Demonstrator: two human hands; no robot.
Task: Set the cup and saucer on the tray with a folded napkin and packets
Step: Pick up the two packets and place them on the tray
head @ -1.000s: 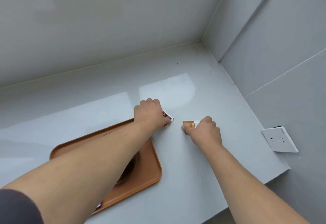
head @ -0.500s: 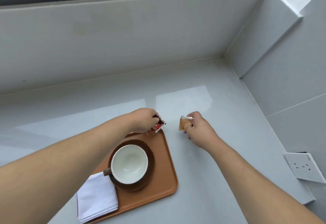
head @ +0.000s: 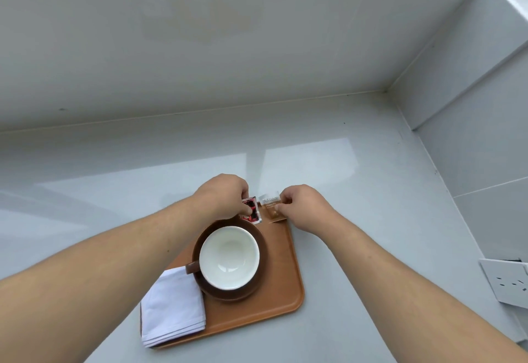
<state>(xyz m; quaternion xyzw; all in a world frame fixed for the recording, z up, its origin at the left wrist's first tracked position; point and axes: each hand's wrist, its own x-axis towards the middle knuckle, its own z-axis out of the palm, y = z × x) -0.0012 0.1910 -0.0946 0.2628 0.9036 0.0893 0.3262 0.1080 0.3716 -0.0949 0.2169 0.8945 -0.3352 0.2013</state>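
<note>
An orange-brown tray [head: 281, 285] lies on the pale counter. On it stands a brown saucer [head: 258, 288] bearing a cup [head: 229, 257], white inside, its brown handle pointing left. A folded white napkin [head: 172, 306] rests on the tray's near left corner. My left hand [head: 225, 198] pinches a red and black packet [head: 252, 210] over the tray's far edge, just beyond the saucer. My right hand [head: 304, 208] holds a brown and white packet [head: 271, 205] beside it at the tray's far right corner. The two packets almost touch.
The grey counter [head: 357, 191] is boxed in by a low wall at the back and tiled walls on the right. A white wall socket [head: 507, 282] sits on the right wall past the counter's front right corner.
Both hands lifted their packets off the counter and carried them back over the tray's far edge. The view tilted down, so the cup, saucer and napkin show fully.
</note>
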